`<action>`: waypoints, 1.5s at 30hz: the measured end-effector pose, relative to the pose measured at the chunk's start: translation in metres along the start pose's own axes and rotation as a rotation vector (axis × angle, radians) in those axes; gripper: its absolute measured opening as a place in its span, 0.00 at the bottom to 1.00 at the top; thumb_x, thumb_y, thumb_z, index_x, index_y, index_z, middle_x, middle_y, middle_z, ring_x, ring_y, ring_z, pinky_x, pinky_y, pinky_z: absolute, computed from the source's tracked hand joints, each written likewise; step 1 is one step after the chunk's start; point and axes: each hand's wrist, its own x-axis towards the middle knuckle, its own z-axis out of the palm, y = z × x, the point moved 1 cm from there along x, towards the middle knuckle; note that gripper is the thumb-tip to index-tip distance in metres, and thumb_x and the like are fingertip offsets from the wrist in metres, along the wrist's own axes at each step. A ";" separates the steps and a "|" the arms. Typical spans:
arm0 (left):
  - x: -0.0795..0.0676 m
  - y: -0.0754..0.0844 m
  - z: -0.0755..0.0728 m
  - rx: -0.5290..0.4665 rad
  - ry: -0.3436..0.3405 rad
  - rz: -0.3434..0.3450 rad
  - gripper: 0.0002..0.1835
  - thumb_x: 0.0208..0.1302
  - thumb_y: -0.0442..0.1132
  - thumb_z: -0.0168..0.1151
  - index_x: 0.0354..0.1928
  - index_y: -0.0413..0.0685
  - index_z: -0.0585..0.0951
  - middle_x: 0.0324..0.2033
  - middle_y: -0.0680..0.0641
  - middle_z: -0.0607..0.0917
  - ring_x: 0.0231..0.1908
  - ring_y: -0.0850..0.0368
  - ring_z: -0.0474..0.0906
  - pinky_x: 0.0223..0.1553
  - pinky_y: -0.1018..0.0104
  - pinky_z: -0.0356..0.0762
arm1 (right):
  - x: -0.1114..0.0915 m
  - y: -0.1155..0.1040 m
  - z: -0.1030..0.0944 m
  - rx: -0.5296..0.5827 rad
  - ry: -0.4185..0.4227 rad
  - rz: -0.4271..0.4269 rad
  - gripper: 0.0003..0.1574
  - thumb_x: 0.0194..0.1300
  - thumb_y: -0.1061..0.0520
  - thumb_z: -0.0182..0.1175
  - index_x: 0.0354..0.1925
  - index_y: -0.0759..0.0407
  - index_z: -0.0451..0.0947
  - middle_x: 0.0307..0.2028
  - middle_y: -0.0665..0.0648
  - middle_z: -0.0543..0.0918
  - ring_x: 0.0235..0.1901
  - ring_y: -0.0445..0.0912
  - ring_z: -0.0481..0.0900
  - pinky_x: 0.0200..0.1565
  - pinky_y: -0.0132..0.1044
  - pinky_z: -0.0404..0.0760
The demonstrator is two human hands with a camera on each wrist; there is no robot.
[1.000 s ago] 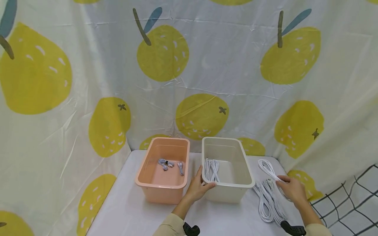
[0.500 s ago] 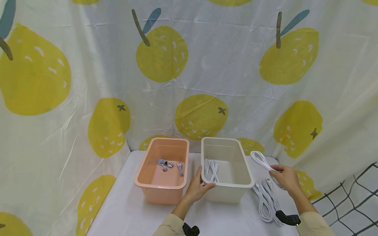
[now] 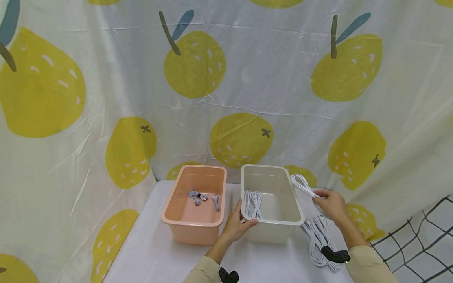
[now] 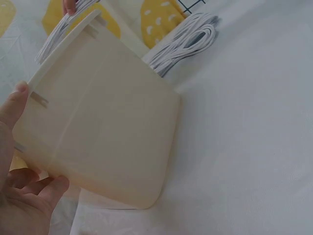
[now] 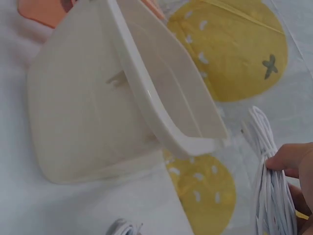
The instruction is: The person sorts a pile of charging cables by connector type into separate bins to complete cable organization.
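Note:
My right hand [image 3: 332, 204] pinches a coiled bundle of white cable [image 3: 301, 184] close by the far right corner of the cream bin [image 3: 274, 232]. The bundle's looped end overlaps the rim in the head view; the right wrist view shows its strands [image 5: 274, 200] between thumb and fingers. At the bin's near left corner, my left hand [image 3: 233, 226] holds on, thumb at the rim and fingers along the side. Inside that bin lies another white cable coil [image 3: 253, 204]. More coiled white cable [image 3: 321, 237] rests on the table, below my right forearm.
A peach bin [image 3: 192, 232] stands left of the cream one, with two small grey cables [image 3: 199, 196] inside. The table [image 3: 141, 251] has a white cover. Behind hangs a fruit-print curtain [image 3: 255, 78]; a black wire grid [image 3: 417, 239] is at the right.
My right hand has carried the cable bundle leftward and up, from above the coils on the table to the bin's right rim. The left hand has stayed put.

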 end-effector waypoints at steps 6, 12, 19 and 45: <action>0.001 0.002 -0.001 -0.002 0.005 -0.003 0.56 0.67 0.42 0.73 0.82 0.36 0.43 0.76 0.32 0.61 0.71 0.35 0.64 0.62 0.48 0.73 | 0.008 -0.017 0.014 0.010 0.037 -0.025 0.20 0.67 0.57 0.66 0.51 0.69 0.86 0.45 0.68 0.88 0.45 0.65 0.83 0.43 0.54 0.79; 0.000 -0.001 0.000 -0.007 -0.003 0.002 0.56 0.67 0.42 0.73 0.82 0.35 0.42 0.75 0.31 0.62 0.70 0.34 0.64 0.62 0.47 0.73 | 0.012 -0.033 0.029 0.013 0.058 0.002 0.17 0.65 0.57 0.65 0.48 0.67 0.88 0.43 0.66 0.89 0.45 0.64 0.83 0.45 0.57 0.78; 0.000 -0.003 0.000 -0.006 0.008 0.014 0.56 0.67 0.42 0.73 0.82 0.37 0.43 0.75 0.33 0.63 0.70 0.35 0.65 0.62 0.48 0.73 | 0.016 -0.048 0.047 0.017 0.052 0.041 0.18 0.64 0.56 0.65 0.48 0.65 0.88 0.43 0.64 0.89 0.44 0.64 0.83 0.41 0.56 0.77; 0.000 -0.003 0.002 0.006 0.013 -0.004 0.57 0.67 0.44 0.74 0.82 0.36 0.43 0.75 0.33 0.63 0.70 0.36 0.65 0.63 0.46 0.72 | 0.023 -0.068 0.079 0.135 -0.068 -0.036 0.27 0.70 0.54 0.67 0.62 0.69 0.79 0.53 0.70 0.84 0.51 0.64 0.84 0.49 0.56 0.82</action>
